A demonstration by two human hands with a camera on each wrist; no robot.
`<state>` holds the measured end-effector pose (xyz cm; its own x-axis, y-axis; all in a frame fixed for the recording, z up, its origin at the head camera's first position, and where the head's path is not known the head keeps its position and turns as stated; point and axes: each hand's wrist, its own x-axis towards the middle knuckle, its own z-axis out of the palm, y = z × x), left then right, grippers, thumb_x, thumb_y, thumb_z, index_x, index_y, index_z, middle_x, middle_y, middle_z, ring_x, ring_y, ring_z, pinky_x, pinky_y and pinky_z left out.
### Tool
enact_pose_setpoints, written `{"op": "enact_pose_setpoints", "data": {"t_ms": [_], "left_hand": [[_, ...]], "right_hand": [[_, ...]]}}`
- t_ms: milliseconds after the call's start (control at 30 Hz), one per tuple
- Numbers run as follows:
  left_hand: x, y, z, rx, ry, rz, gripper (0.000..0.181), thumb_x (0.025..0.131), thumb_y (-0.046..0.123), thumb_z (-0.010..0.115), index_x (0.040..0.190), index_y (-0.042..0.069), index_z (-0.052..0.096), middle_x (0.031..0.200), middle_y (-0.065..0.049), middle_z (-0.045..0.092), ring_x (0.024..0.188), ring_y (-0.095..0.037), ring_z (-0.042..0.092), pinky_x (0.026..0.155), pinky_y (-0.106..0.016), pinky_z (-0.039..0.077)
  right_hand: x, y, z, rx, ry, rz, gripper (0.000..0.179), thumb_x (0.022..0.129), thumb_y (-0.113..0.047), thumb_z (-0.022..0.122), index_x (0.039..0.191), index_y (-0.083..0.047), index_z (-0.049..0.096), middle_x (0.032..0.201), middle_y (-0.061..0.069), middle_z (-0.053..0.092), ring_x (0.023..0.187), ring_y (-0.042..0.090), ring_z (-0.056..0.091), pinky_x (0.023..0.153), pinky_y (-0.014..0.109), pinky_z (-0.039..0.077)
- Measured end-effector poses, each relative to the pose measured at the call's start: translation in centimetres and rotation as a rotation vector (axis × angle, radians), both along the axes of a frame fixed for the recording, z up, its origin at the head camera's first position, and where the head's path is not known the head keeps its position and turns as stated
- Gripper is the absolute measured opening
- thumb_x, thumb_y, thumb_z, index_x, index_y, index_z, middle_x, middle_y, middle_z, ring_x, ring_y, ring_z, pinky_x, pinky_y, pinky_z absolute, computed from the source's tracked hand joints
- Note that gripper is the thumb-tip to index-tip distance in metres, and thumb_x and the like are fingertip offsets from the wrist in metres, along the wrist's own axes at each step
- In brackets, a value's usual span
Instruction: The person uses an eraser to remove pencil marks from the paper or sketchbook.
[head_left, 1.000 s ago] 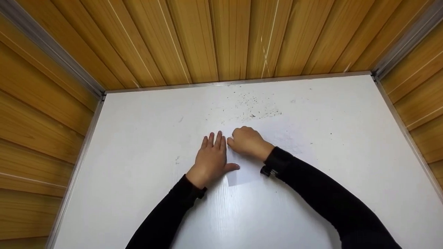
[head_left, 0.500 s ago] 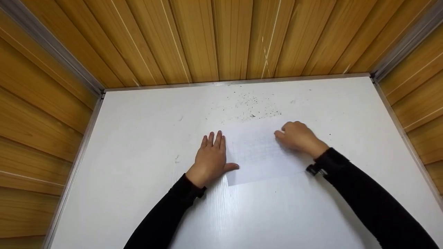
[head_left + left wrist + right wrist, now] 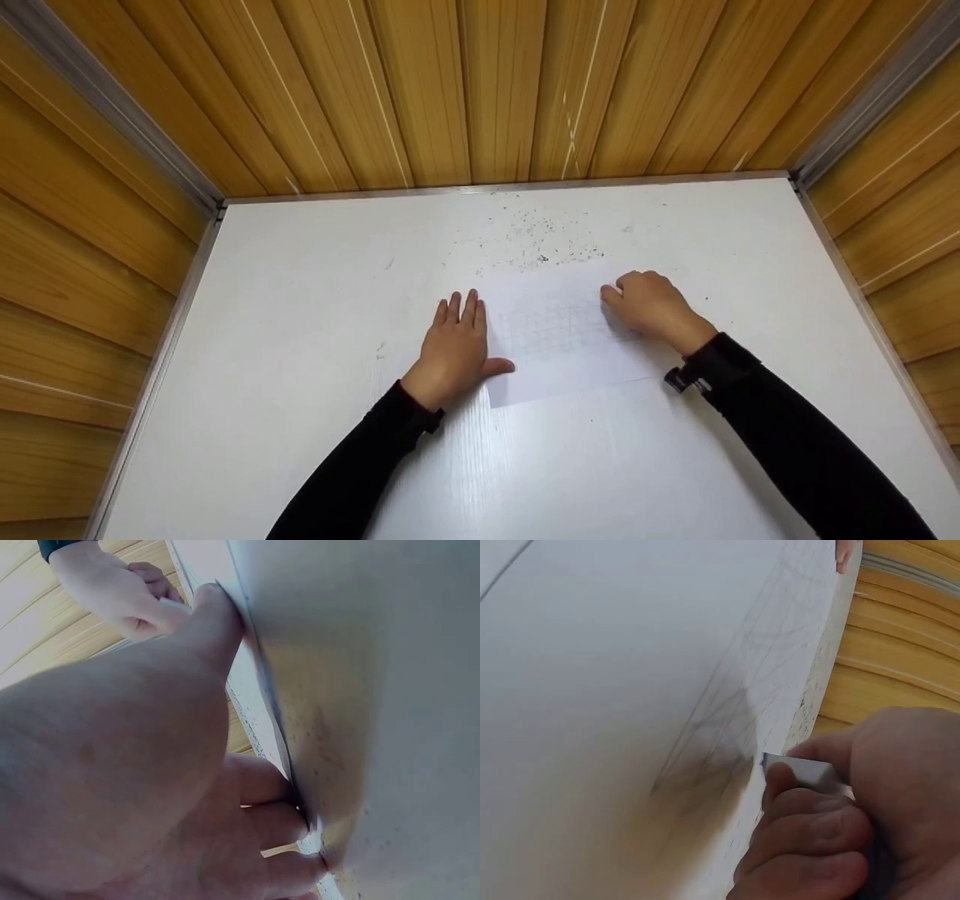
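A white sheet of paper (image 3: 570,379) lies on the table, with faint crossing pencil lines (image 3: 551,330) on it. Flat along its left edge rests my left hand (image 3: 454,352), fingers straight and thumb out over the sheet. My right hand (image 3: 656,307) is over the right part of the paper, fingers curled. In the right wrist view it grips a small light-grey block, apparently an eraser (image 3: 802,771), near the pencil lines. The left wrist view shows a pale end of the eraser (image 3: 174,605) at the far hand. The head view hides it behind the fingers.
Dark crumbs (image 3: 542,257) are scattered on the white table (image 3: 315,300) beyond the paper's far edge. Wood-patterned panels (image 3: 435,90) stand along the back and both sides, joined by grey metal strips at the corners.
My right hand has swept from beside the left hand to the paper's right part, uncovering the pencil lines. During the last half second it has barely moved. The left hand stays in place.
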<state>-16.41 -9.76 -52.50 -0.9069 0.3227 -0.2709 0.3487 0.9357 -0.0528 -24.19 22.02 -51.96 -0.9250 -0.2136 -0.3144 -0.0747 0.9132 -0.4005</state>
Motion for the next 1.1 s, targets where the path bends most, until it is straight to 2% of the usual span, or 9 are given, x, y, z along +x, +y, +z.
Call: {"op": "enact_pose_setpoints", "data": {"t_ms": [100, 333, 467, 567, 667, 767, 900, 1033, 1100], "left_hand": [[0.0, -0.1, 0.1, 0.005, 0.006, 0.003, 0.122, 0.094, 0.086, 0.058, 0.171, -0.005, 0.032, 0.182, -0.022, 0.029, 0.17, -0.043, 0.03, 0.14, -0.054, 0.026], [0.0, -0.1, -0.4, 0.034, 0.009, 0.002, 0.122, 0.095, 0.086, 0.058, 0.171, -0.005, 0.031, 0.181, -0.024, 0.028, 0.169, -0.044, 0.03, 0.14, -0.054, 0.026], [0.2, 0.0, -0.3, 0.048, 0.025, -0.012, 0.12, 0.095, 0.084, 0.06, 0.171, -0.005, 0.033, 0.181, -0.024, 0.03, 0.169, -0.045, 0.031, 0.139, -0.055, 0.027], [0.1, -0.1, -0.1, 0.051, 0.045, -0.024, 0.119, 0.095, 0.084, 0.061, 0.17, -0.006, 0.035, 0.18, -0.025, 0.032, 0.168, -0.045, 0.033, 0.139, -0.056, 0.029], [0.0, -0.2, 0.0, 0.054, 0.053, -0.016, 0.12, 0.095, 0.083, 0.062, 0.169, -0.007, 0.036, 0.179, -0.025, 0.033, 0.168, -0.045, 0.034, 0.138, -0.056, 0.029], [0.0, -0.3, -0.1, 0.046, 0.042, -0.002, 0.121, 0.095, 0.084, 0.061, 0.169, -0.007, 0.034, 0.18, -0.024, 0.031, 0.169, -0.045, 0.031, 0.139, -0.056, 0.027], [-0.1, -0.3, -0.2, 0.03, 0.017, 0.002, 0.122, 0.095, 0.086, 0.057, 0.171, -0.007, 0.031, 0.182, -0.024, 0.028, 0.17, -0.044, 0.028, 0.14, -0.056, 0.025], [-0.1, -0.2, -0.2, 0.023, -0.008, 0.002, 0.122, 0.095, 0.086, 0.056, 0.172, -0.005, 0.029, 0.183, -0.023, 0.025, 0.17, -0.043, 0.027, 0.141, -0.055, 0.023], [0.0, -0.2, -0.2, 0.019, -0.008, 0.004, 0.122, 0.095, 0.086, 0.057, 0.172, -0.005, 0.03, 0.182, -0.022, 0.026, 0.17, -0.043, 0.028, 0.141, -0.055, 0.024]], "right_hand": [[0.3, -2.6, 0.4, -0.04, -0.019, 0.016, 0.052, 0.115, -0.041, 0.045, 0.098, -0.001, 0.072, 0.103, 0.021, 0.073, 0.095, 0.034, 0.065, 0.092, 0.053, 0.055], [1.0, -11.0, 1.2, -0.036, -0.057, 0.127, 0.056, 0.114, -0.045, 0.049, 0.123, 0.002, 0.076, 0.124, 0.025, 0.078, 0.114, 0.041, 0.074, 0.105, 0.057, 0.059], [1.3, -14.5, 0.8, 0.005, -0.012, 0.205, 0.049, 0.113, -0.038, 0.051, 0.11, 0.002, 0.079, 0.117, 0.024, 0.078, 0.111, 0.041, 0.074, 0.098, 0.057, 0.062], [1.1, -15.2, 0.3, 0.024, 0.021, 0.225, 0.045, 0.11, -0.034, 0.053, 0.1, 0.001, 0.079, 0.109, 0.023, 0.077, 0.104, 0.04, 0.074, 0.091, 0.057, 0.063], [0.7, -14.4, 0.1, 0.033, 0.029, 0.214, 0.045, 0.108, -0.035, 0.055, 0.105, 0.002, 0.081, 0.111, 0.024, 0.078, 0.104, 0.04, 0.074, 0.091, 0.057, 0.063], [0.3, -12.1, -0.1, 0.02, 0.003, 0.184, 0.049, 0.109, -0.039, 0.054, 0.111, 0.003, 0.08, 0.114, 0.025, 0.079, 0.104, 0.041, 0.075, 0.095, 0.057, 0.062], [-0.2, -6.3, -0.2, 0.002, -0.037, 0.106, 0.055, 0.111, -0.043, 0.052, 0.115, 0.005, 0.078, 0.119, 0.029, 0.078, 0.103, 0.04, 0.073, 0.099, 0.059, 0.06], [-0.3, -0.3, -0.3, 0.018, -0.066, 0.004, 0.056, 0.109, -0.043, 0.053, 0.111, 0.008, 0.077, 0.108, 0.027, 0.074, 0.093, 0.036, 0.066, 0.087, 0.053, 0.057], [-0.2, 1.5, -0.4, 0.02, -0.067, -0.022, 0.058, 0.108, -0.042, 0.054, 0.116, 0.01, 0.077, 0.112, 0.031, 0.073, 0.097, 0.038, 0.066, 0.088, 0.054, 0.056]]}}
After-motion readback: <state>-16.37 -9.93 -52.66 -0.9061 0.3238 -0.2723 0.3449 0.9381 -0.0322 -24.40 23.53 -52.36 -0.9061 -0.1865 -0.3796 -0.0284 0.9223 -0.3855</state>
